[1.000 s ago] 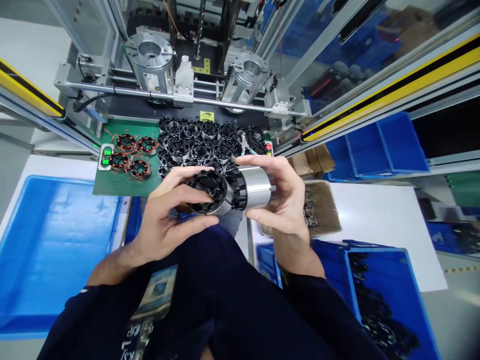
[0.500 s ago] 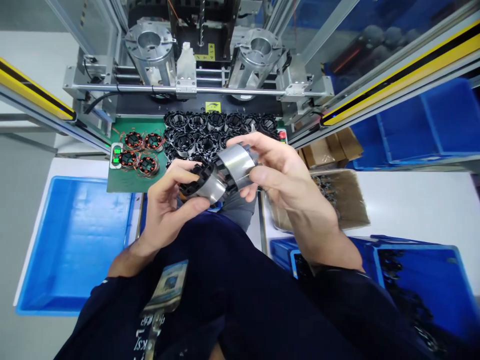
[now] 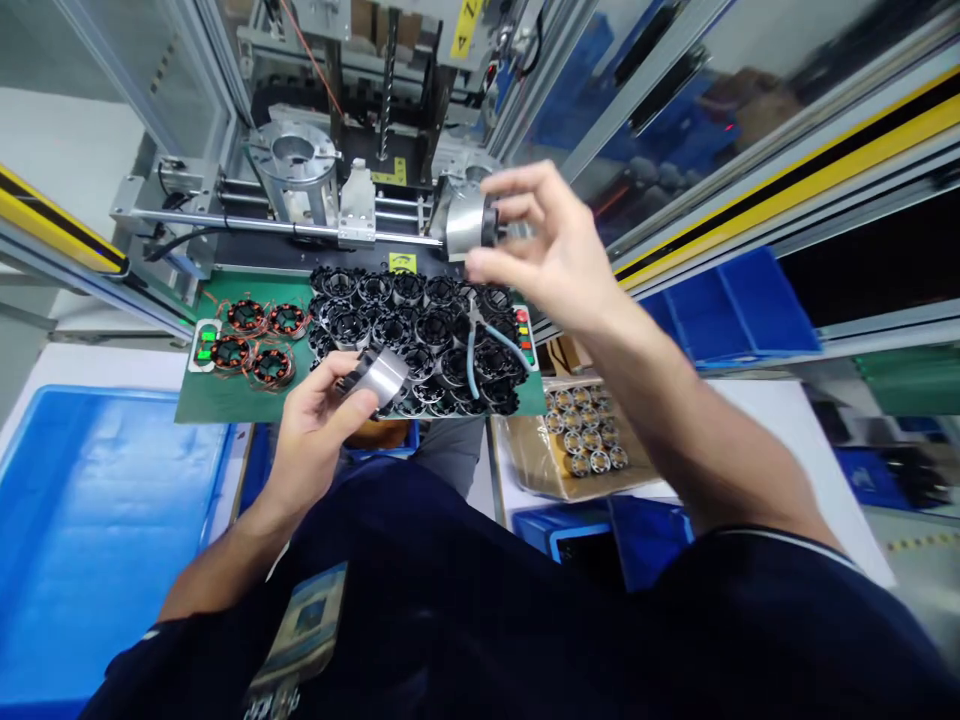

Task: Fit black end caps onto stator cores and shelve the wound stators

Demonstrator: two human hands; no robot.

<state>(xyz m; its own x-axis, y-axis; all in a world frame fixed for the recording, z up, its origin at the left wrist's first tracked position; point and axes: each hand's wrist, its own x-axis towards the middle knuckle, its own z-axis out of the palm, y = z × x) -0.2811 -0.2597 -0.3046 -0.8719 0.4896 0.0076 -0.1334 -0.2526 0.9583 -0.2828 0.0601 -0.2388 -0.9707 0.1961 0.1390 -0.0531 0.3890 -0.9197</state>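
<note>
My left hand (image 3: pixel 315 425) holds a silver ring with black toothed ends (image 3: pixel 384 375) between thumb and fingers, over the front edge of the green board (image 3: pixel 296 392). Raised beside the right metal cylinder fixture (image 3: pixel 474 172), my right hand (image 3: pixel 544 235) grips a second silver ring with a black end (image 3: pixel 466 222) between thumb and fingers. Rows of black-ended rings (image 3: pixel 391 328) fill the middle of the board. Pliers with light blue handles (image 3: pixel 471 362) lie on them. Several copper-wound rings (image 3: pixel 271 366) sit at the board's left.
The left metal cylinder fixture (image 3: pixel 300 160) stands on the machine behind a horizontal rod (image 3: pixel 247 223). A blue tray (image 3: pixel 112 500) is at the left. On the right are a box of rings (image 3: pixel 536 465), blue bins (image 3: pixel 735 310) and a yellow-black guard strip (image 3: pixel 795 150).
My right hand has moved up and away from my left with its ring, to the right fixture. My left hand still holds the other ring. The camera view has shifted, and the pliers are uncovered.
</note>
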